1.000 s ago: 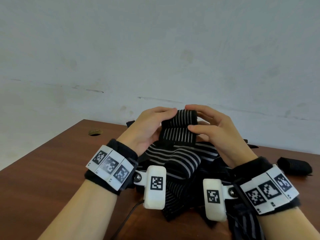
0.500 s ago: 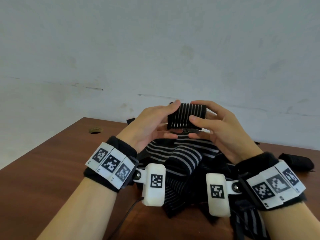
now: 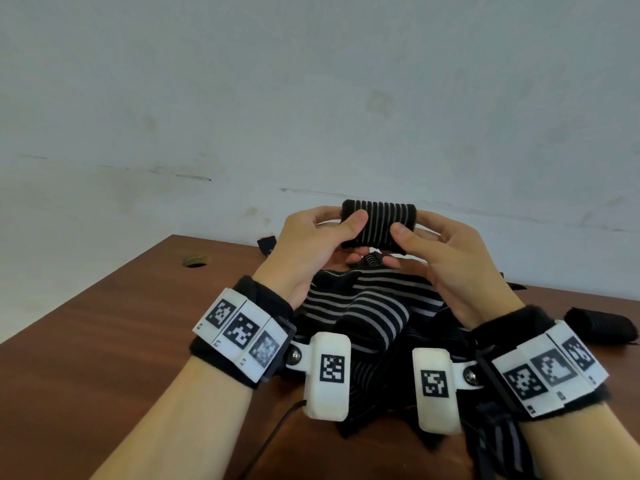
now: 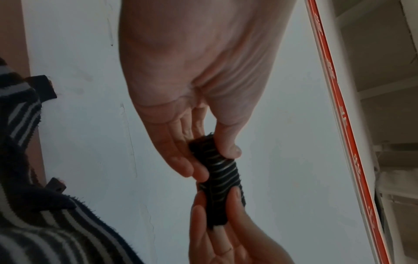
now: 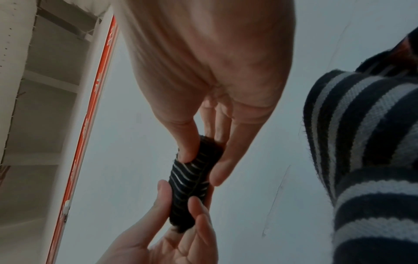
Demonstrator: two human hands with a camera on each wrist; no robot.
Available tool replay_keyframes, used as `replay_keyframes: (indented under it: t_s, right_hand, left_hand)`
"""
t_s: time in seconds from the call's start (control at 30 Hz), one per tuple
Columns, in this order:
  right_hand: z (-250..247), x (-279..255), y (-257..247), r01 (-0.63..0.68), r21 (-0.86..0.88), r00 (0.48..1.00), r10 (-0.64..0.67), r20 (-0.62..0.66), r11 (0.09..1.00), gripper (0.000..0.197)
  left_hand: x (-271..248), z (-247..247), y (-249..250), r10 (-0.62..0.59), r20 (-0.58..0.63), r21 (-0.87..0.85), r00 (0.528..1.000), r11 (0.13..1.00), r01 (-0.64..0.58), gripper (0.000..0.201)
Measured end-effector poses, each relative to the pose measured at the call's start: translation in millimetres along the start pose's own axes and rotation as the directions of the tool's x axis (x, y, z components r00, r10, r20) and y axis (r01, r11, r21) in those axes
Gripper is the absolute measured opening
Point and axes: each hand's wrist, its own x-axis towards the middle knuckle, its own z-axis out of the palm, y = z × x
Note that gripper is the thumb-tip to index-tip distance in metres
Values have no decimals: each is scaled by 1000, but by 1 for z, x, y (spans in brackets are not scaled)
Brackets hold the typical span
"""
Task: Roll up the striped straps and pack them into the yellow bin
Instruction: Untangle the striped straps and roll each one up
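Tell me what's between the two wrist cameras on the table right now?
Head view: a heap of loose striped straps fills the gap between the wrist cameras; both hands hold the rolled strap above it.

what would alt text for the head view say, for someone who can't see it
Two hands, left hand and right hand, pinch a tightly rolled black strap with thin white stripes between them, raised above a loose heap of black-and-white striped straps on a brown wooden table. Behind is a pale wall.

Head view: even, soft daylight, no glare, wide-angle bending at edges. Both wrist views: dimmer, grainy, slightly blurred around the grip, palms above it shadowed.
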Motion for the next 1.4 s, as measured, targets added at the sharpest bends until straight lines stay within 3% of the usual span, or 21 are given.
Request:
replay_keyframes:
  t_s: [0.23,0.43,0.6,0.8,0.9,1.0,1.13,1.3,1.4]
  right_hand:
    - [-6,-1,-3,-47,47,998,49,-41,998,30]
    - [-5,0,-5,-76,105,995,82,-55,992,38]
    - [-11,-4,-18,-38,143,996,48,-74,989,32]
    - [-43,-19,-45,-26,73,983,38,-177,997,36]
    - [-85,-30,-55,-38,36,963,46,-265,999,31]
    - [-145,-46,-60,-62,78,912,88,-401,995,28]
    - [-229,-68,-48,-135,149,798,196,-570,980,31]
    - [-296,-83,-19,-401,131,646,381,-661,907,19]
    - [-328,-87,2,-551,73,586,448,-675,831,13]
  left_hand:
    - [-1,5,2,-31,40,-40,999,999,33,29]
    - [-1,5,1,34,-28,-29,999,999,-34,31]
    - [-7,16,6,79,-93,-51,993,995,-84,35]
    - [-20,69,0,72,-147,28,986,997,-69,27]
    - [-15,116,-5,58,-80,26,995,998,-56,24]
    - [-12,174,-14,-44,93,34,995,999,41,24]
    - [-5,256,-44,-210,294,141,932,974,175,34]
    - [7,326,-102,-403,331,379,853,885,271,41]
    - [27,343,-123,-372,315,461,873,864,202,39]
